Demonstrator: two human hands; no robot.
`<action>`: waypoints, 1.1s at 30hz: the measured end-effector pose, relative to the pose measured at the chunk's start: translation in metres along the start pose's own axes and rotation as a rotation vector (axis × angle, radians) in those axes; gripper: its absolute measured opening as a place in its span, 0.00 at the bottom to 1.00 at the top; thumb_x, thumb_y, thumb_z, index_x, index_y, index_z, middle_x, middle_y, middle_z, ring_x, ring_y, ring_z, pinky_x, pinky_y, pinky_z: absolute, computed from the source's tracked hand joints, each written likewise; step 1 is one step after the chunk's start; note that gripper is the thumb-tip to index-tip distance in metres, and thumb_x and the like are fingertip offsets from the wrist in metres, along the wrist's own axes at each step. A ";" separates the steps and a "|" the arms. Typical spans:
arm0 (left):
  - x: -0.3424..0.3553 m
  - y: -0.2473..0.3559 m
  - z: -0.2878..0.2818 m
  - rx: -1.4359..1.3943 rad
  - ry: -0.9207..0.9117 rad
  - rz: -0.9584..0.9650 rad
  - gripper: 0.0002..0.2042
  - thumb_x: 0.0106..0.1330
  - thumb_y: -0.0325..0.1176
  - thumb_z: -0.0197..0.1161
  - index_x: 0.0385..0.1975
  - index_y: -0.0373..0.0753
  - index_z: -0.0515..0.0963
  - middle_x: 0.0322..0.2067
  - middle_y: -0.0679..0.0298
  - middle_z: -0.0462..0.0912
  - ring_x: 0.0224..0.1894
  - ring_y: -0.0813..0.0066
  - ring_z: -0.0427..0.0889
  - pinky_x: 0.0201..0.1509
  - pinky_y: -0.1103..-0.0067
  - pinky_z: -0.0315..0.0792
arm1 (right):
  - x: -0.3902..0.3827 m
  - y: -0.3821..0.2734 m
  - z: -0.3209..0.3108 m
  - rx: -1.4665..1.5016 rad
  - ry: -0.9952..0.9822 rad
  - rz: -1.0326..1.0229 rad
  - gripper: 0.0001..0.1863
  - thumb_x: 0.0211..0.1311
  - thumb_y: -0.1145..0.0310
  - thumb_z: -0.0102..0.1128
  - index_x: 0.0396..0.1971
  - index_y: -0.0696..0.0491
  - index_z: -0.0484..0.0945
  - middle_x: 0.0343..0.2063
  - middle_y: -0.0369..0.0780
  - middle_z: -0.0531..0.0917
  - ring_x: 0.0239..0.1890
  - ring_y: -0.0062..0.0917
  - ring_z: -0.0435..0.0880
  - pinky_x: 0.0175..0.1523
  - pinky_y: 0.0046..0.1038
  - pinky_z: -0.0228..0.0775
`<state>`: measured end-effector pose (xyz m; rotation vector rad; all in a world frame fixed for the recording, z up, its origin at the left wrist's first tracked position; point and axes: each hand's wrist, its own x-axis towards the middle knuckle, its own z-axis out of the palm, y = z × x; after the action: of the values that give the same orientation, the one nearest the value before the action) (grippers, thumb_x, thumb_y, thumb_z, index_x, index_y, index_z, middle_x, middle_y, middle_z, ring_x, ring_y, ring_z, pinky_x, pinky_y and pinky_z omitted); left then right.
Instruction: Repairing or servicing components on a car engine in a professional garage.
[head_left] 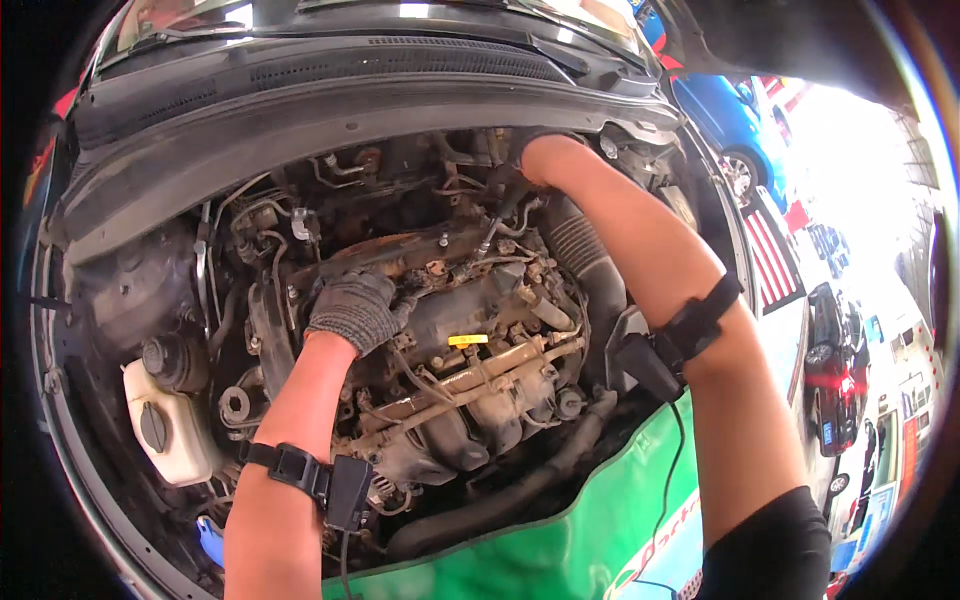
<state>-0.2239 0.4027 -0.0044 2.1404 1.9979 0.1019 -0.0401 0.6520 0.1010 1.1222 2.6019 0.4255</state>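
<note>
Bright workshop light pours in from the right, where a blue car (735, 120) stands, and close by we have a grimy engine bay (130, 285), a green cover (560, 540) draped along its near edge. Middle of the bay: the engine (440, 315), dusty all over, with a white tank (165, 430) off to the left. Now the hands! Left hand (352, 308), grey-gloved, bends its fingers over the engine's far side; whether they pinch anything, I can't tell. Right hand (512, 170) reaches deeper, lost in shadow, its grip impossible to call. Just below it, a slim metal tool (490, 237) slants from the right hand down toward the engine, right of the left hand and a touch farther back; the right is clearly nearer. Smallest of all, a yellow tab (467, 340) sits nearer us.
</note>
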 end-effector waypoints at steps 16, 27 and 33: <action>0.000 -0.002 0.007 0.096 0.122 0.034 0.30 0.66 0.57 0.49 0.43 0.33 0.81 0.45 0.48 0.81 0.49 0.54 0.80 0.56 0.64 0.73 | 0.004 0.014 -0.025 -0.098 -0.343 -0.205 0.25 0.49 0.74 0.62 0.52 0.52 0.79 0.52 0.46 0.80 0.53 0.40 0.79 0.58 0.35 0.69; 0.001 -0.006 0.011 0.030 0.052 0.001 0.30 0.66 0.58 0.49 0.44 0.32 0.81 0.46 0.49 0.81 0.52 0.53 0.78 0.59 0.63 0.70 | -0.013 -0.004 -0.040 -0.156 -0.059 -0.302 0.21 0.45 0.74 0.67 0.44 0.53 0.85 0.44 0.47 0.84 0.44 0.40 0.84 0.50 0.39 0.74; -0.002 -0.004 0.003 -0.024 0.003 -0.021 0.31 0.66 0.59 0.48 0.45 0.33 0.81 0.46 0.47 0.81 0.50 0.52 0.79 0.58 0.63 0.71 | -0.026 -0.015 -0.041 -0.481 -0.119 -0.456 0.22 0.53 0.69 0.63 0.51 0.45 0.78 0.47 0.42 0.84 0.48 0.39 0.83 0.50 0.36 0.76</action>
<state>-0.2274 0.4011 -0.0084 2.1051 2.0104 0.1255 -0.0474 0.6163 0.1364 0.3725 2.3627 0.7872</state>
